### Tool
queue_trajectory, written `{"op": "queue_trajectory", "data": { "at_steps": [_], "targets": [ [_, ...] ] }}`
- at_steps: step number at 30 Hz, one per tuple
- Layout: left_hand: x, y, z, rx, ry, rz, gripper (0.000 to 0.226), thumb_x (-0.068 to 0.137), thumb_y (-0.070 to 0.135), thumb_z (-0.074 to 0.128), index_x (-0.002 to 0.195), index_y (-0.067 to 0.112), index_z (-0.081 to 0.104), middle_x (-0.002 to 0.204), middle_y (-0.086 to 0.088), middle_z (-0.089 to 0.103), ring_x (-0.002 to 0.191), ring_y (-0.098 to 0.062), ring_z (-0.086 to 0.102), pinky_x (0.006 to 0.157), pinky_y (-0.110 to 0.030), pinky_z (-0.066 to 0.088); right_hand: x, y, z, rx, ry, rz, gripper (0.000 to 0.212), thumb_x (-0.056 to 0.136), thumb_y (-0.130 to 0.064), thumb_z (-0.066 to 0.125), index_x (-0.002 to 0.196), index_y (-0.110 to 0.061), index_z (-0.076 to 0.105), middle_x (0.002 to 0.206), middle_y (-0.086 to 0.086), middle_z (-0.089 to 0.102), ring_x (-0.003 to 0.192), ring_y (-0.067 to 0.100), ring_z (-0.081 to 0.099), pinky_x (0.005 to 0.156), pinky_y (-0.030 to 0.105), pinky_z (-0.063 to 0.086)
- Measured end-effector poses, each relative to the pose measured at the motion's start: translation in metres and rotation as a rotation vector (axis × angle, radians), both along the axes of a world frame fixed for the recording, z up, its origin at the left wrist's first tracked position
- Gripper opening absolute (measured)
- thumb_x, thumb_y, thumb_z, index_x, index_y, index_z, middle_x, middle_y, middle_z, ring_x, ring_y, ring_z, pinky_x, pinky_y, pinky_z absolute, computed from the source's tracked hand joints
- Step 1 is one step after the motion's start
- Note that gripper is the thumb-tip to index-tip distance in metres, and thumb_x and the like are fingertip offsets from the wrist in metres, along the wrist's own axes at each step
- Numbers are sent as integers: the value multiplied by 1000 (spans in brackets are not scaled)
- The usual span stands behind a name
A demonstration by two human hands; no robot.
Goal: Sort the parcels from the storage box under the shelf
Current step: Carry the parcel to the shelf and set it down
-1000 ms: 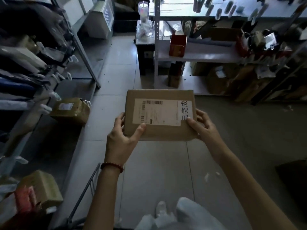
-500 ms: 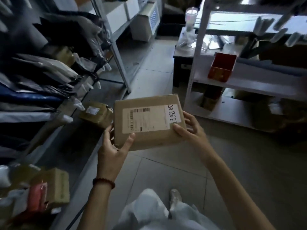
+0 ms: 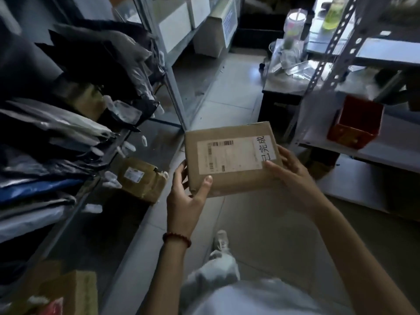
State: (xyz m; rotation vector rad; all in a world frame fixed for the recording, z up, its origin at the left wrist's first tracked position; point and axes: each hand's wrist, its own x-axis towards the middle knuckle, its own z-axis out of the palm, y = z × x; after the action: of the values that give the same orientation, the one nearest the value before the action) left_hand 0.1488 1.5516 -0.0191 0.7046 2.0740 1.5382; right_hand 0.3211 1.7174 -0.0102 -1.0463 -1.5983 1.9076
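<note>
- Two hands hold one flat cardboard parcel (image 3: 229, 160) above the floor aisle. The left hand (image 3: 184, 201) clamps its near-left corner, thumb on top. The right hand (image 3: 293, 178) curls round the right edge, thumb on the label.
- Over the last second the grip has stayed the same, but the parcel has swung toward the left rack (image 3: 176, 98), so it is probably bound for a slot there.
- A taped carton (image 3: 142, 178) sits on the rack's low shelf near the parcel, and bagged mailers (image 3: 56, 133) crowd the shelf above.
- Farther right, a red box (image 3: 356, 123) sits on the other shelving.
</note>
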Motion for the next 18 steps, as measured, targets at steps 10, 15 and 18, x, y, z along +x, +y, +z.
{"op": "queue_trajectory", "data": {
  "at_steps": [10,15,18],
  "targets": [
    [-139,159,9,-67,76,-148,59,82,40,68,135,32,43,130,11,55,115,1,52,80,-3,40,-105,133,-1,3,-67,-128,67,71,-44,68,133,-42,41,126,-14,54,111,7,58,77,22,54],
    [-174,262,10,-58,45,-178,57,79,44,66,130,40,41,123,16,55,108,13,50,71,1,41,-143,236,-8,20,-60,-152,70,70,-39,69,134,-34,42,128,-7,56,115,12,58,84,29,55],
    [-191,314,21,-51,46,-157,71,72,53,63,136,35,40,128,11,56,117,-4,52,78,-9,43,-168,295,-2,10,-26,-161,74,69,-37,69,137,-30,41,129,-1,57,117,18,58,94,41,52]
  ]
}}
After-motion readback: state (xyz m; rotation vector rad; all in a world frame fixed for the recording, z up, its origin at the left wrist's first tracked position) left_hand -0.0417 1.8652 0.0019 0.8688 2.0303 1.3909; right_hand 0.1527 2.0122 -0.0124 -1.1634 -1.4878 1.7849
